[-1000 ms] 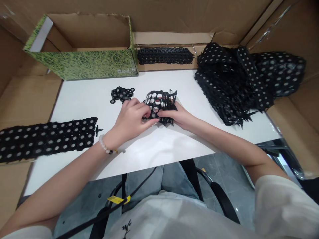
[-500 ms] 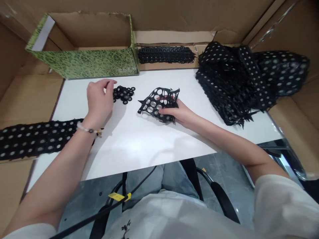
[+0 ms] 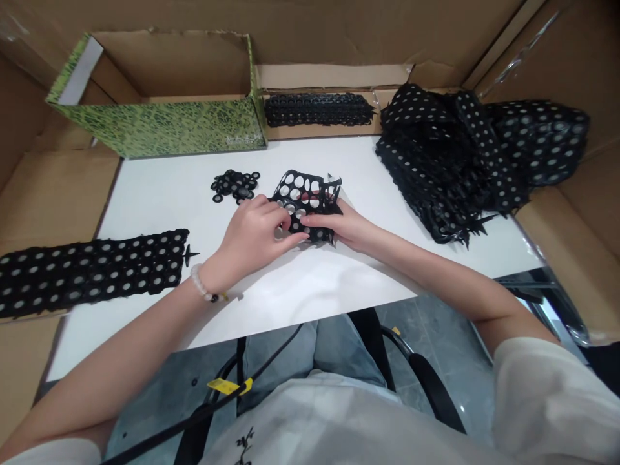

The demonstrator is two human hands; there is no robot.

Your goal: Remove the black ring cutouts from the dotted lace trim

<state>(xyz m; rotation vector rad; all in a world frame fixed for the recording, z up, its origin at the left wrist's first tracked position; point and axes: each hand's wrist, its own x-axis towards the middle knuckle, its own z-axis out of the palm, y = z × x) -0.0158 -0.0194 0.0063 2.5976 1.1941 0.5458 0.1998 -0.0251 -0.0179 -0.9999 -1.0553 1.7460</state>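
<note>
A black perforated rubber sheet [image 3: 295, 187], curled and full of round holes, is held up over the white table. My right hand [image 3: 351, 225] grips it from the right, thumb in front and fingers behind. At its lower left edge my left hand [image 3: 256, 232] is closed, thumb and fingertips pinching the sheet; whether a small ring is also between them is hidden. Just behind the left hand lies a loose pile of small black rubber rings [image 3: 236, 184]. A long black dotted strip [image 3: 97, 268] lies flat to the left of my left wrist.
A green patterned box [image 3: 165, 129] stands open at the back left. Beside it lies a stack of black perforated strips [image 3: 320, 108]. Many dotted black sheets [image 3: 436, 161] are heaped at the right. Cardboard walls [image 3: 329, 39] surround the white table [image 3: 358, 278].
My left hand has moved right and toward me, from beside the ring pile to the sheet's left edge. The ring pile is now uncovered. My right hand still holds the sheet.
</note>
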